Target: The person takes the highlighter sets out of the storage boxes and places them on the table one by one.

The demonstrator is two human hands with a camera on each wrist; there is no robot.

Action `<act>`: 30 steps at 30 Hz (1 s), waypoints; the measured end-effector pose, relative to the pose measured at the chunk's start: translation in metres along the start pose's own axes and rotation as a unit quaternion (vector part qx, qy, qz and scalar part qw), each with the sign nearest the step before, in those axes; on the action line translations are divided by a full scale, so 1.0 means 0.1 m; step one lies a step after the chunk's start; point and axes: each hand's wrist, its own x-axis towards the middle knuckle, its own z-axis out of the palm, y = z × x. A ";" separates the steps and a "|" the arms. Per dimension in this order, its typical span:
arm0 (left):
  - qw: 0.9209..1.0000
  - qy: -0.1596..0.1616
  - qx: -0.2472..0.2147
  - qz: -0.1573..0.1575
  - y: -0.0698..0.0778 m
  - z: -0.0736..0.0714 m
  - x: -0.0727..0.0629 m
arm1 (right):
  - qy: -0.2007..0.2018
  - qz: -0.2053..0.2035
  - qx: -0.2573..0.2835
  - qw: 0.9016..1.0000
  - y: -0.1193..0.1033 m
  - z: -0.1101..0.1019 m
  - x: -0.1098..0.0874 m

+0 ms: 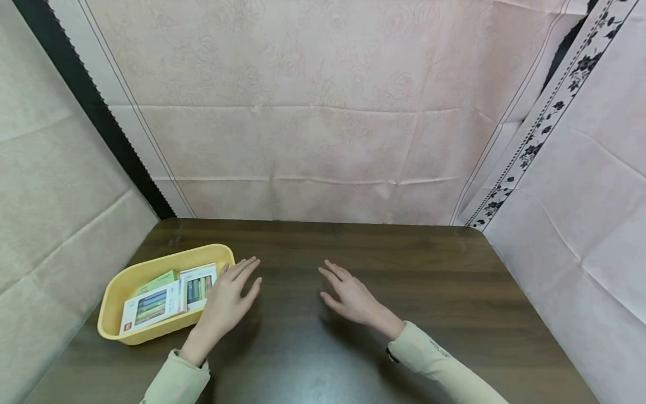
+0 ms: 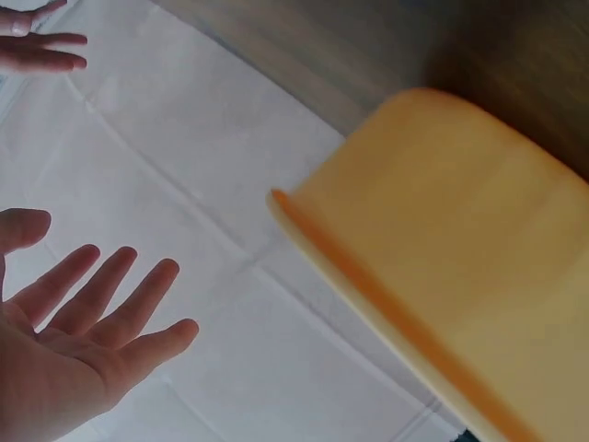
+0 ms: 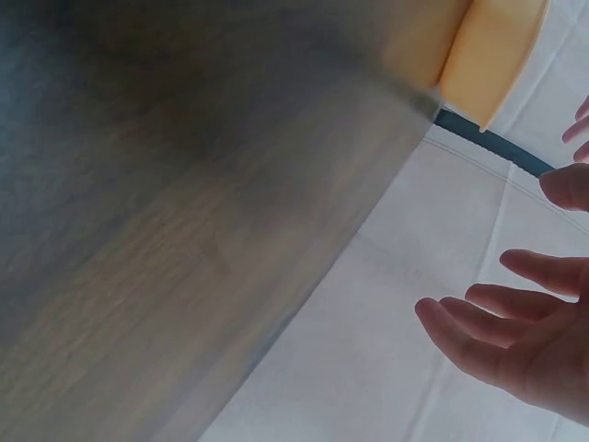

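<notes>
My left hand (image 1: 225, 300) hovers by the right end of a yellow plastic basket (image 1: 113, 303), its fingers spread and nothing in them. In the left wrist view the same hand (image 2: 83, 341) shows apart from the basket's outer wall (image 2: 460, 239). Over the middle of the table, my right hand (image 1: 355, 297) is held with fingers extended and holds nothing. Inside the basket lie a white box with a picture of coloured books (image 1: 151, 307), a second similar white box (image 1: 198, 285), partly hidden by my left hand, and a green box (image 1: 157, 282) behind them.
The dark wooden table (image 1: 404, 264) has rounded far corners. A pale patterned cloth (image 1: 323, 140) hangs behind it, with more pale cloth (image 1: 580, 224) along the right and left sides. The basket stands at the table's left side.
</notes>
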 end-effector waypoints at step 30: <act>0.993 0.081 0.026 -0.076 -0.50 -0.61 -0.36 | -0.051 -0.007 0.107 0.993 -0.38 0.09 0.25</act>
